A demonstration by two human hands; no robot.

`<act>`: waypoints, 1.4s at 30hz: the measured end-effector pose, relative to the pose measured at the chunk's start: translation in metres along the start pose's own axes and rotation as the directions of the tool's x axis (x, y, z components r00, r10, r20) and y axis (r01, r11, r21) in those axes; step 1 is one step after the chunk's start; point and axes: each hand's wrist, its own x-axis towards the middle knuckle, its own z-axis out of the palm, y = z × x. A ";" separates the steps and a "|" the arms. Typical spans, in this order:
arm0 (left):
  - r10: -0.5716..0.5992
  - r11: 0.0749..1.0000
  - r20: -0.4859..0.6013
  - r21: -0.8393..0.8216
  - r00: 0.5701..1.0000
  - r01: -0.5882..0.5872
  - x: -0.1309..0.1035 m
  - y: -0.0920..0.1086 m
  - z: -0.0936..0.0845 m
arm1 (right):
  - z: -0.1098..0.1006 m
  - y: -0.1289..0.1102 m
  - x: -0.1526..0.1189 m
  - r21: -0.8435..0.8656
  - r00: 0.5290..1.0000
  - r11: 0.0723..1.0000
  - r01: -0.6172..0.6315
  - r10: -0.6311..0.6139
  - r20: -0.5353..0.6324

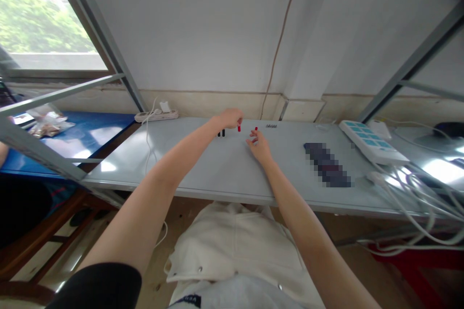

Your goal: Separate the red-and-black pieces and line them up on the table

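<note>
Left hand (231, 118): fingers closed in a narrow pinch on the upper end of a small red cylinder (239, 128), over the grey table (217, 166). Right hand (260, 147): fingers partly curled and slightly spread, tips at a second red piece (256, 129); whether it is gripped cannot be told. Two black cylinders (224, 133) are beside the left forearm, which partly obstructs the view of them. To the right of the second red piece, a short row of small dark items (271, 126), too small to identify.

Farther out, left rear edge: white power strip (156, 116) with a white plug-in adapter (165, 106) and cable. Right side: a dark, pixelated oblong object (328, 166), then a large white power strip (373, 142) with light-blue socket panels and tangled white cables (416, 203). Containers: one clear plastic bag (50, 123) on the blue table (105, 128), brownish contents unidentified. Metal frame bars stand between both tables.
</note>
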 end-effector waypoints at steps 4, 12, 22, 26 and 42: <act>-0.042 0.998 0.038 0.055 0.998 0.040 -0.005 -0.015 0.008 | -0.001 0.001 0.000 -0.008 1.000 1.000 0.013 -0.013 0.028; -0.068 0.993 0.055 0.095 0.996 0.063 -0.014 -0.022 0.021 | 0.000 0.003 0.001 -0.028 0.999 0.999 0.025 -0.024 0.041; -0.105 0.991 0.070 0.091 0.992 0.098 -0.017 -0.031 0.030 | 0.000 0.003 0.000 -0.013 0.999 1.000 0.018 -0.017 0.050; -0.118 0.990 0.067 0.085 0.991 0.112 -0.019 -0.030 0.030 | -0.002 0.003 0.000 -0.008 0.998 1.000 0.012 -0.012 0.059; -0.118 0.991 0.078 0.069 0.990 0.113 -0.022 -0.029 0.028 | -0.005 -0.006 0.000 -0.059 0.995 0.998 -0.031 0.037 0.092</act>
